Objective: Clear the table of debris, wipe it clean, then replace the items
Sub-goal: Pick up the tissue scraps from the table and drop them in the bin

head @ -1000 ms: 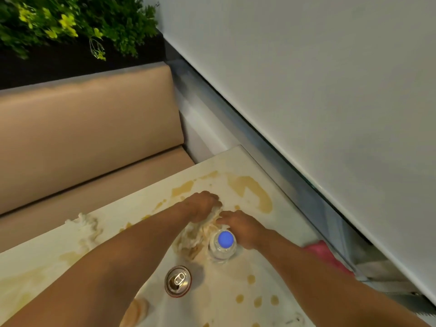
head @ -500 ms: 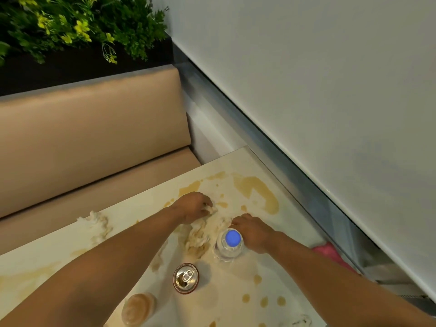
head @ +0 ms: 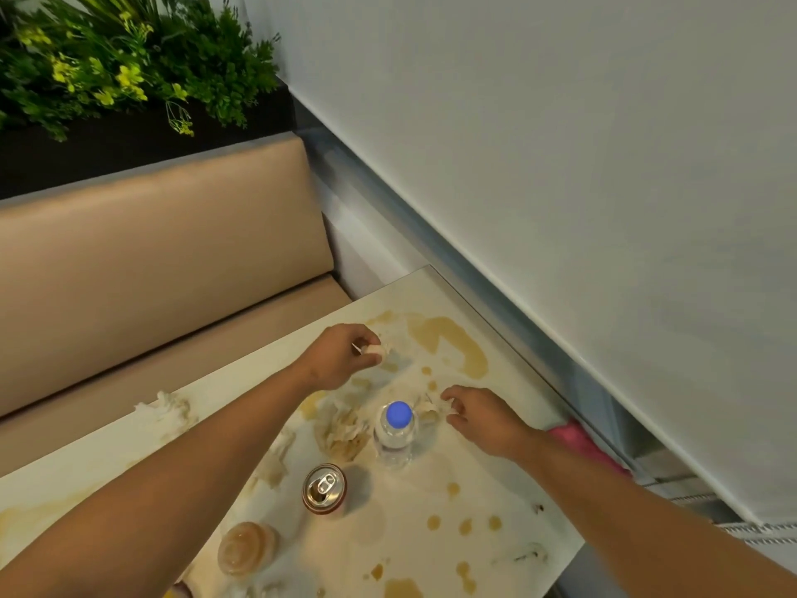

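Several brown spills marked the table (head: 474, 481), and the nearest hazard sat at the bottom of the view: a domed plastic cup lid (head: 246, 548) resting on the wet surface beside an opened drink can (head: 324, 489). Both forearms reached over them, so the left forearm could, I judged, clip the can and tip out whatever was inside. Just beyond stood a water bottle (head: 396, 433) with a blue cap, upright, with a heap of soaked tissue (head: 345, 433) touching its left side. The right hand (head: 483, 418) hovered just right of the bottle, fingers curled loosely around a scrap of tissue (head: 429, 410); whether it actually pinched the scrap I could not tell. A careless sweep there might have knocked the bottle over. Farther out, the left hand (head: 340, 358) pinched a small white wad (head: 374, 350) between thumb and fingers, near a large brown puddle (head: 453, 343) by the far corner. Sodden paper tears easily, so pieces could drop back into the spill or off the edge onto the tan bench (head: 151, 274). Another crumpled tissue (head: 161, 410) lay well apart at the left edge, and a pink cloth (head: 582, 444) sat at the right edge.
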`<state>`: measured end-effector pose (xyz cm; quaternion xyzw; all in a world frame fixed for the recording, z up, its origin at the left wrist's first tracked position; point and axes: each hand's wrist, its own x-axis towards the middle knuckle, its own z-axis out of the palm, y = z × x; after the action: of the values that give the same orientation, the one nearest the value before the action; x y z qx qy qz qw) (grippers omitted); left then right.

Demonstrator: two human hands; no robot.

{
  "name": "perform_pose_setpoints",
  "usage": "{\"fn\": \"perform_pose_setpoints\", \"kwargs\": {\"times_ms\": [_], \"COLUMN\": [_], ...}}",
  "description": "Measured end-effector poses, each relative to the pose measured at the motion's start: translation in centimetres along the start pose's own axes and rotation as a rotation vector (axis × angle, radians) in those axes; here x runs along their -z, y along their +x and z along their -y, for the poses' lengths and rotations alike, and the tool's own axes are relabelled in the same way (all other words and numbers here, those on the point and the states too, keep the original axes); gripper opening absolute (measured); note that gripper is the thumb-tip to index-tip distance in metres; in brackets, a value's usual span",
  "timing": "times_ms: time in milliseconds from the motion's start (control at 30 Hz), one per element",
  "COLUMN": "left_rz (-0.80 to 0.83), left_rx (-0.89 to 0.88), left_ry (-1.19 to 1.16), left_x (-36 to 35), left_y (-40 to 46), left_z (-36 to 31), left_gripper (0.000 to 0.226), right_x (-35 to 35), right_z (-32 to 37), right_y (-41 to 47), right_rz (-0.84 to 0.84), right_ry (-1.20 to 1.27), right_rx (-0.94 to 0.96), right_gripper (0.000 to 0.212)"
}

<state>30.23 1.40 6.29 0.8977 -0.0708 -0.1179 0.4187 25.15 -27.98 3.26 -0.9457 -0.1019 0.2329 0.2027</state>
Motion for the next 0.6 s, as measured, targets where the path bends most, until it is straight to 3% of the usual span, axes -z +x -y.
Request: {"fn": "perform_pose_setpoints", "kwargs": {"times_ms": [267, 600], "left_rz": [0.009, 0.041], "left_rx": [-0.029, -0.179], "left_ry": [-0.137, -0.189], "left_x": [0.9, -2.6], "left_y": [-1.6, -7.5], "left_z": [-7.6, -16.1], "left_gripper": [0.007, 0.009], "right_x": [3.0, 5.7], "right_z": [-1.2, -2.0], "right_y": [-4.7, -15.2], "right_rz": [-0.132, -0.258], "right_ry": [0.224, 0.469], "right_rx": [0.007, 0.009], "right_gripper": [0.011, 0.011]}}
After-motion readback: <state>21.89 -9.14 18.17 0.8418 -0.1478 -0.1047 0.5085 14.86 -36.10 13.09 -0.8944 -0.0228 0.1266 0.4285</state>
